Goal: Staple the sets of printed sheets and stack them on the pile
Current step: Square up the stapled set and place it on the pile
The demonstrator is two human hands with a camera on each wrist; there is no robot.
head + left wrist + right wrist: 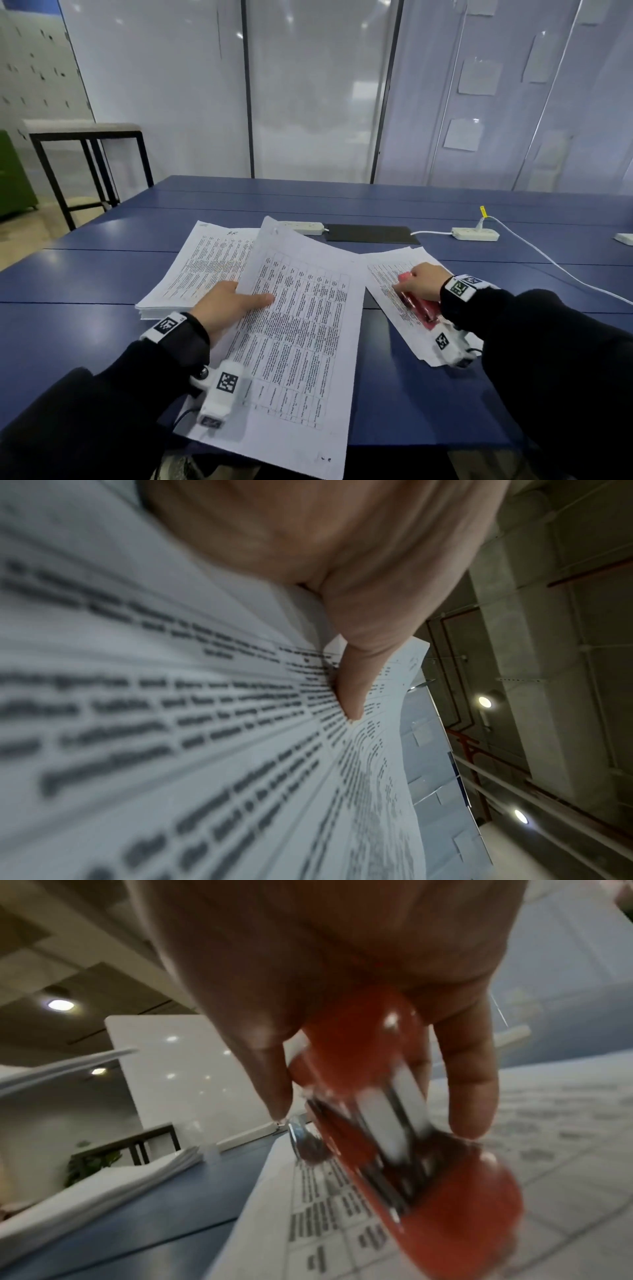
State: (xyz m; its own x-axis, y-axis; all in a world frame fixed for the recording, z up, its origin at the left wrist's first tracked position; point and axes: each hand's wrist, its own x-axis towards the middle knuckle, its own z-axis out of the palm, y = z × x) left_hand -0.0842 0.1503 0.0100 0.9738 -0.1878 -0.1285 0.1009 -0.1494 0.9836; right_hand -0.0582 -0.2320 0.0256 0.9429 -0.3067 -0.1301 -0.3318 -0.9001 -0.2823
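Blue table (102, 274), frosted glass partitions (308, 102)

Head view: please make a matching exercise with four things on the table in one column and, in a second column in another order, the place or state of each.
Things:
1. red stapler
2. set of sheets
3. tall pile of sheets
4. black mat

Places or states:
A. lies flat at the middle of the table, beside a white power strip
B. held in the right hand, over loose sheets
C. gripped by the left hand, thumb on top
D. rests on the table at the left

Pairs: 1-B, 2-C, 3-D, 4-A
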